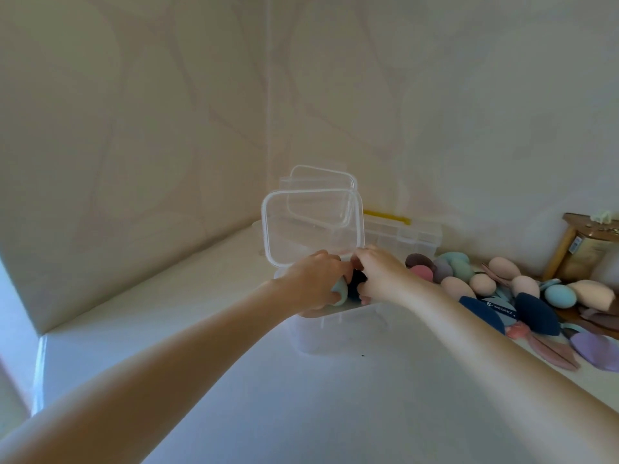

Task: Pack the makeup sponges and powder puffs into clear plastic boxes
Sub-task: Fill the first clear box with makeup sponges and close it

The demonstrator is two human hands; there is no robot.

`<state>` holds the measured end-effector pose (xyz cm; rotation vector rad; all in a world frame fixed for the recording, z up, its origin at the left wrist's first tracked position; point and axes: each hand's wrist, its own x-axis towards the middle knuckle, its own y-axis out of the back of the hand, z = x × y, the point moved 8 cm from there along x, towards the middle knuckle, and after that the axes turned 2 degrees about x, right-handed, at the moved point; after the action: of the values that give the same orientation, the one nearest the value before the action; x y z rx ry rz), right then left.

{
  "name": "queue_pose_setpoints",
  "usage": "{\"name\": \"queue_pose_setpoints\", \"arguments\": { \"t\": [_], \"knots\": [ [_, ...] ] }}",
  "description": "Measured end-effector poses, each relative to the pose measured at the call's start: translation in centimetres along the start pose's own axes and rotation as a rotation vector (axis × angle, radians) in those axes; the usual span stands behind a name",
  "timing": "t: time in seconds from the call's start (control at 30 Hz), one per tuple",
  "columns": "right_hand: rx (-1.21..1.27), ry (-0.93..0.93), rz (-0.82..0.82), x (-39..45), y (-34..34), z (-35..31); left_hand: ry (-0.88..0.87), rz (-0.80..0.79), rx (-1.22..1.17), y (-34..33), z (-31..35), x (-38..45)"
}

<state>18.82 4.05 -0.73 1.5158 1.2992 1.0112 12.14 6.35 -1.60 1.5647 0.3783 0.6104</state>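
Left grip: left hand (313, 283) curls around a pale teal egg-shaped sponge (340, 291) over the box.
Right grip: right hand (380, 274) pinches a dark navy sponge (356, 284) beside it.
Box: clear plastic box (338, 333) on the white worktop (301, 396), hinged lid (311, 226) standing open.
Supply: loose pile of coloured sponges and puffs (522, 293) to the right.

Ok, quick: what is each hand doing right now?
Left hand: closed on a pale teal sponge over the open clear box.
Right hand: on a dark sponge; grip unclear.
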Motion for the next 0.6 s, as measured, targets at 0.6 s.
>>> {"name": "queue_pose_setpoints", "arguments": {
  "t": [0.6],
  "knots": [
    [-0.031,-0.203,0.076,-1.6,0.3,1.7,-0.159,0.153,0.097,1.2,2.6,0.6]
  ]
}}
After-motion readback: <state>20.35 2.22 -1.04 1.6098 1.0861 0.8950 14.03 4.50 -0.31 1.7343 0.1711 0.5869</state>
